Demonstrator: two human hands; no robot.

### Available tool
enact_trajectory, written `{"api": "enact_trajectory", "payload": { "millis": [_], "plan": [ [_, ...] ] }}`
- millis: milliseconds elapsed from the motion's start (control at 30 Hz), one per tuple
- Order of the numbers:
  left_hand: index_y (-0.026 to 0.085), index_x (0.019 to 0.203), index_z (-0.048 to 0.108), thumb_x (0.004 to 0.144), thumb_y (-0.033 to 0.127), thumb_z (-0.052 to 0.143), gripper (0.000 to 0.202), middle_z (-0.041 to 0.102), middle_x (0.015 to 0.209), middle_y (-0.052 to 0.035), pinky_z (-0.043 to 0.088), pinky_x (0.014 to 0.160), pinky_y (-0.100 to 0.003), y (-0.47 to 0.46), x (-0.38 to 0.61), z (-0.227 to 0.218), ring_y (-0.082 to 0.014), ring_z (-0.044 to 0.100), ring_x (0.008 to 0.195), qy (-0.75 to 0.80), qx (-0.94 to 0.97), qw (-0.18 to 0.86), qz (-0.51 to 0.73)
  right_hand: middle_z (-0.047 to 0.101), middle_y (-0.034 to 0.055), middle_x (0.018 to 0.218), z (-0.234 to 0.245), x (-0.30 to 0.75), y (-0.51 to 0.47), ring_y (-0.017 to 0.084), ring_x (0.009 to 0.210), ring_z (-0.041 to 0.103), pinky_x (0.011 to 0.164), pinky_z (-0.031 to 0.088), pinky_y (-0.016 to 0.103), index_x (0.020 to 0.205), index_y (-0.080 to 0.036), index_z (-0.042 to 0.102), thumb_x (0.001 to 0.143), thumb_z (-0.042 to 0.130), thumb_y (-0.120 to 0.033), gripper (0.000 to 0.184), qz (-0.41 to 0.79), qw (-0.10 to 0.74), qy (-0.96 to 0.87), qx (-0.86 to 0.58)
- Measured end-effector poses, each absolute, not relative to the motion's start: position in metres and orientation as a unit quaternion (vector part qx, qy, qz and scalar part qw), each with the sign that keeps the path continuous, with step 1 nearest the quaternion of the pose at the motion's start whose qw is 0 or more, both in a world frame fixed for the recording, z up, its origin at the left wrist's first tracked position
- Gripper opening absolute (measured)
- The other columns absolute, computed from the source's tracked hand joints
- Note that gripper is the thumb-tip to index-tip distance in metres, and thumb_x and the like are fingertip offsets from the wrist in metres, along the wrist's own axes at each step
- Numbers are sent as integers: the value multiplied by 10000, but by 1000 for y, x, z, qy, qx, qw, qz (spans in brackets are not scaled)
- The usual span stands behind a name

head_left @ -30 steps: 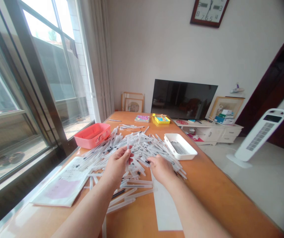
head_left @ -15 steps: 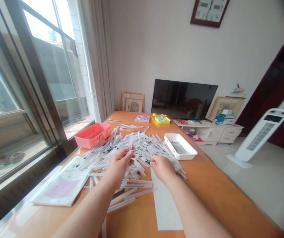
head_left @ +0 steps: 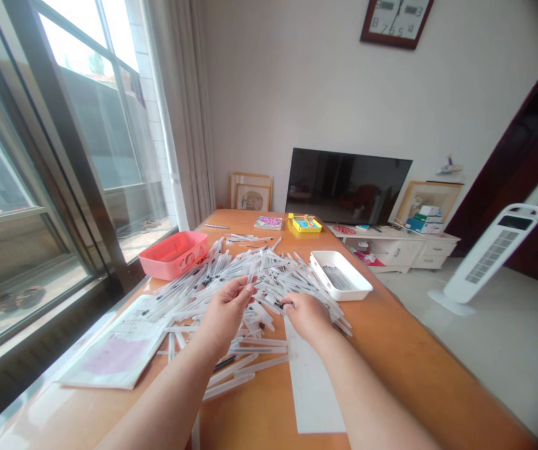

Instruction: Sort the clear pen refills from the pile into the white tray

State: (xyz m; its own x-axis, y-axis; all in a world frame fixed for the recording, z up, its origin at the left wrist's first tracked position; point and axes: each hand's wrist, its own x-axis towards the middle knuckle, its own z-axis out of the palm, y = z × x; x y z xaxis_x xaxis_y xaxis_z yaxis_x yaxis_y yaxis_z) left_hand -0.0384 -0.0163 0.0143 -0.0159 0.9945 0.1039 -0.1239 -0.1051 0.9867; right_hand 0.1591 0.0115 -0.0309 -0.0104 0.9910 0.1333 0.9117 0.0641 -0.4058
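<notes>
My left hand [head_left: 228,307] is closed in a pinch on a clear pen barrel [head_left: 251,271], which points up and away from me over the pile. To its right, the fingers of my right hand [head_left: 310,314] are closed on a slim pen part with a dark end [head_left: 279,305]; its exact kind is hard to make out. Under and around both hands spreads a heap of translucent pen barrels [head_left: 187,299], some with black ends. A white tray [head_left: 354,290] holding several grey pen parts stands to the right of the heap. On the left is a red plastic basket [head_left: 171,267].
A notebook [head_left: 114,353] lies at the left on the wooden table [head_left: 391,362], and a white paper sheet [head_left: 313,394] lies below my right hand. A yellow box [head_left: 305,226] and a booklet [head_left: 269,222] are at the far end. A tower fan [head_left: 494,253] stands on the floor at right.
The view has shifted very slightly. Both hands keep their grips and almost the same places; the pile, basket and tray look unchanged.
</notes>
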Motion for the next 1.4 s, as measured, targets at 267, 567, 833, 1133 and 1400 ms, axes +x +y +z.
{"api": "enact_trajectory", "payload": {
  "millis": [267,567,833,1133,1400],
  "plan": [
    [184,1081,725,790,413,738,371,688,914,-42,445,807,-283,-17,-36,13,-173,593,869,428,495,520,549,741,6,861,-32,160,13,193,808,643,623,324,266,860,-281,731,887,577,-311,158,88,195,-698,-684],
    [174,916,686,812,407,699,256,668,883,-39,437,777,-291,-17,-35,10,-169,577,810,405,544,526,513,701,-3,772,-6,148,-17,155,717,626,655,418,239,897,-227,650,915,536,-289,132,128,436,-702,-548],
    [176,785,647,870,458,641,294,614,746,-4,391,687,-264,-26,-33,19,-139,508,694,398,604,511,464,698,19,801,9,136,-36,162,734,625,685,434,251,859,-212,637,907,551,-225,100,83,445,-737,-502],
    [152,802,684,840,421,686,273,603,734,-20,336,615,-248,-25,-34,17,-113,422,631,379,555,568,475,731,36,883,4,130,-37,168,781,669,719,504,254,983,-210,676,919,570,-256,132,188,497,-707,-467],
    [161,828,666,865,501,637,343,622,769,-31,354,608,-251,-25,-35,15,-125,461,642,412,583,521,468,732,30,843,7,127,-37,164,757,663,718,534,265,954,-198,709,922,580,-336,191,283,571,-641,-428]
  ]
}}
